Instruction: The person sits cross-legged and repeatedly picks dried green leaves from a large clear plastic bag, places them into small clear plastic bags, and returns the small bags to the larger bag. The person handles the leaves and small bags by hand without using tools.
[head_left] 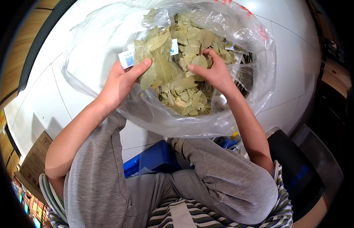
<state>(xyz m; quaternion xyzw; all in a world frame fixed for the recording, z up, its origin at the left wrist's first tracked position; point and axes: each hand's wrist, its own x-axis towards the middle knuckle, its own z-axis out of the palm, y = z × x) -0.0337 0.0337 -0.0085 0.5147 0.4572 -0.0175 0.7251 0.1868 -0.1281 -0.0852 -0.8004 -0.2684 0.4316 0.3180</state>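
A large clear plastic bag (142, 108) lies wide open on the floor, holding a heap of dried bay leaves (186, 100). My left hand (121, 81) grips a bunch of larger bay leaves (161, 62) at the bag's left side, thumb on top. A white label (127, 59) with a blue printed square shows beside that bunch, and a second white label (174, 47) sits to its right. Over the heap, my right hand (217, 72) curls its thumb and fingers round some loose leaves (199, 61). Its lower fingertips are hidden among the leaves.
White tiles (42, 85) cover the floor around the bag. Between my legs stands a blue plastic container (158, 157). A cardboard box (34, 163) is at the lower left, a black stool (295, 167) at the lower right. Dark furniture (333, 102) lines the right side.
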